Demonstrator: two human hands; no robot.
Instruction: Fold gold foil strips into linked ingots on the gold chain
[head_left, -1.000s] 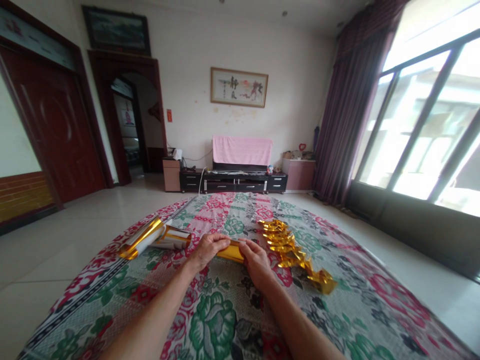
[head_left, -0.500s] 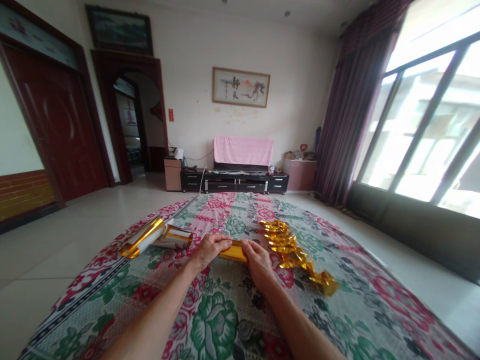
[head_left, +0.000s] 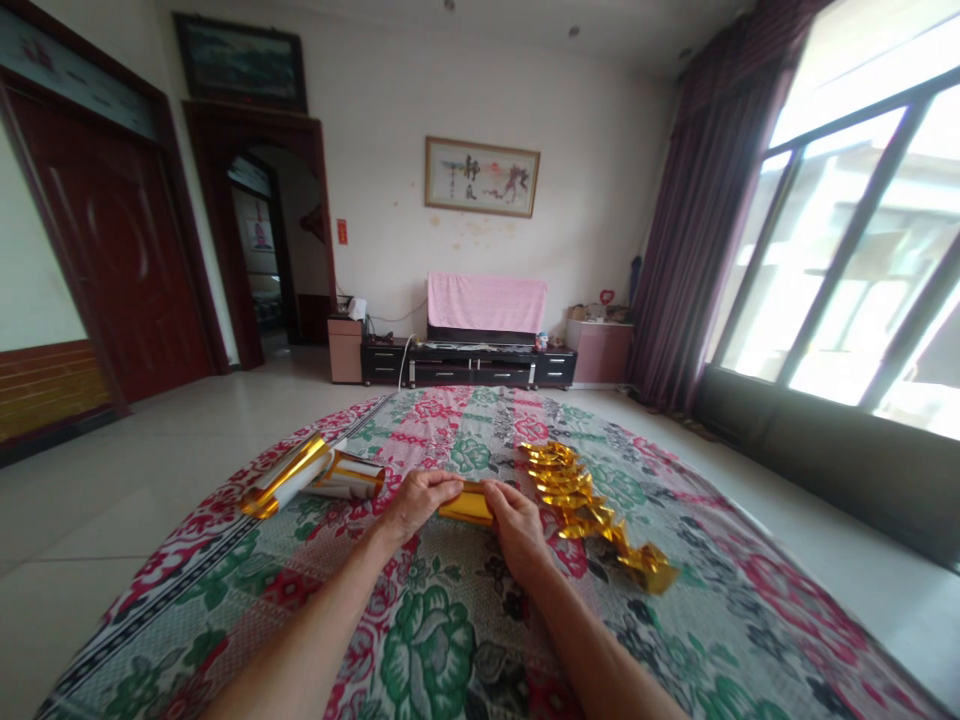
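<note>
Between my two hands is a piece of gold foil paper (head_left: pixel 469 505), its upper edge pinched at both ends. My left hand (head_left: pixel 421 502) closes on the left end with thumb and fingers. At the right end, my right hand (head_left: pixel 516 515) grips the same sheet. To the right lies a row of several folded gold foil pieces (head_left: pixel 577 495), overlapping one another and running toward me. On the left rest curled sheets of gold foil paper (head_left: pixel 289 478) with pale backs, partly rolled. The underside of the held paper is hidden.
A flowered cloth (head_left: pixel 427 650) covers the round table. Beyond it stands a low black TV cabinet (head_left: pixel 480 372) with a pink cloth (head_left: pixel 487 302) draped over something on top. A window (head_left: pixel 847 250) and a purple curtain (head_left: pixel 679 230) are at the right.
</note>
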